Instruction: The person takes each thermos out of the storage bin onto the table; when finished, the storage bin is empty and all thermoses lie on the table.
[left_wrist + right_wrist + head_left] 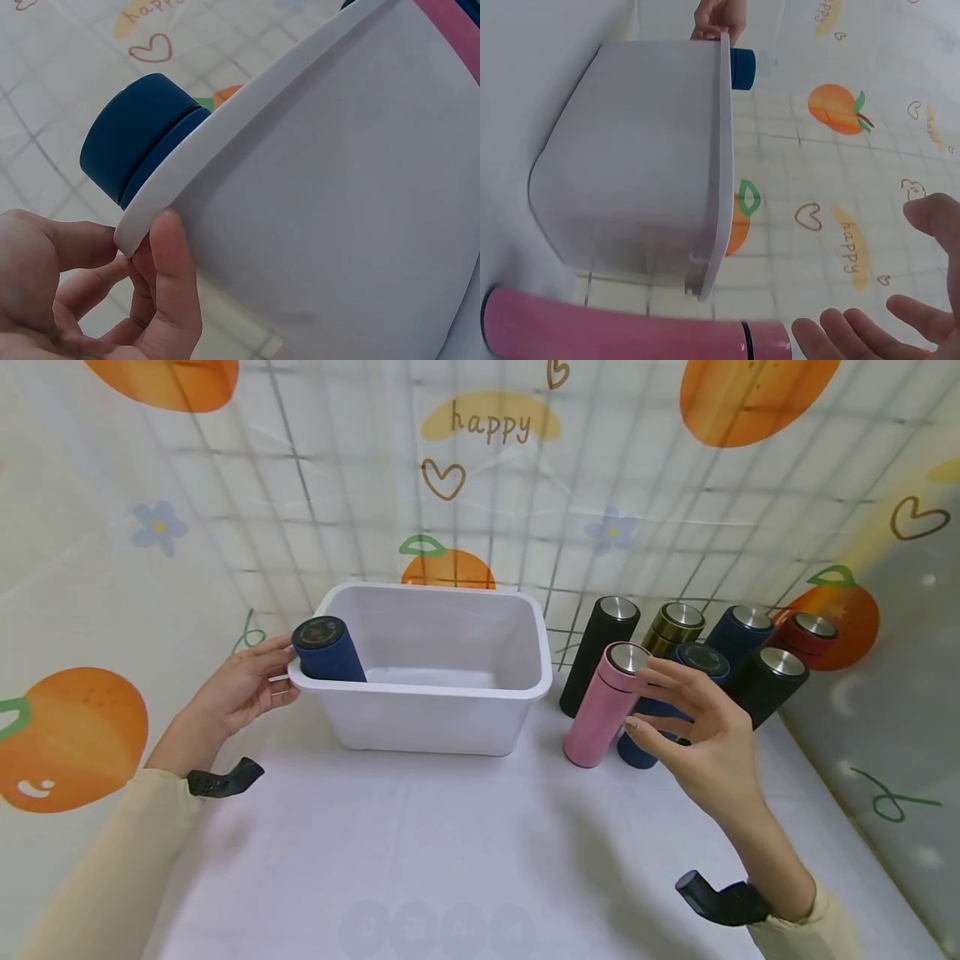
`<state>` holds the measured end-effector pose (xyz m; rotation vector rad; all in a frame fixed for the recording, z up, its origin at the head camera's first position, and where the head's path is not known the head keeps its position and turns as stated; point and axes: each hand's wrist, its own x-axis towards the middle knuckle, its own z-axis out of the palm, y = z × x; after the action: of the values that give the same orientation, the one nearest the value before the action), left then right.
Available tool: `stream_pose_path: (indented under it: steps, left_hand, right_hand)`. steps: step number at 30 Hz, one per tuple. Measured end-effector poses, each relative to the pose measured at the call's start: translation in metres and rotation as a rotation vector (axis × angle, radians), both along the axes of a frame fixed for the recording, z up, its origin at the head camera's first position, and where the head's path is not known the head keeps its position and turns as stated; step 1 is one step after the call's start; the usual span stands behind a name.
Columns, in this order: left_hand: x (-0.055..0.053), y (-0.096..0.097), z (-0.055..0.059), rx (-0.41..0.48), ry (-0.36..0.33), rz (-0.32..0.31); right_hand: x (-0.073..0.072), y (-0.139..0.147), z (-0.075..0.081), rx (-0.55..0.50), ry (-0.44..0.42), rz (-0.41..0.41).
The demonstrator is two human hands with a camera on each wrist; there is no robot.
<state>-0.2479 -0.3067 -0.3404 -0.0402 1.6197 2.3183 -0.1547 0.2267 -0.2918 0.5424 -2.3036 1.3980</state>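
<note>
A white plastic bin (431, 718) stands on the table, with a blue thermos bottle (330, 652) upright in its left end. My left hand (243, 685) pinches the bin's left rim, thumb and fingers on either side of the edge in the left wrist view. To the right of the bin, a pink thermos bottle (596, 714) with a silver-topped lid stands upright. Close by its lid is my right hand (697, 735), fingers spread and slightly bent, palm bare. In the right wrist view those fingertips (810, 337) are right at the end of the pink lid.
Behind the right hand stand several more thermos bottles: a tall black one (596, 656), a gold-green one (675, 627), blue ones (738, 631), a red one (806, 635) and another black one (765, 685). A wire grid under a printed sheet (480, 518) walls the back.
</note>
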Motion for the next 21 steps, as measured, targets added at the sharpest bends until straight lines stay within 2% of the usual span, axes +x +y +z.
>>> stream_pose_path:
  steps: [10,21]
  left_hand:
    - [0.000,0.001,0.001,-0.013,0.000,-0.012]
    - [0.000,0.000,0.002,-0.033,-0.011,0.002]
  right_hand:
    - [-0.016,-0.029,-0.002,-0.059,-0.034,0.064]
    - [-0.038,-0.066,0.002,-0.140,-0.073,0.203]
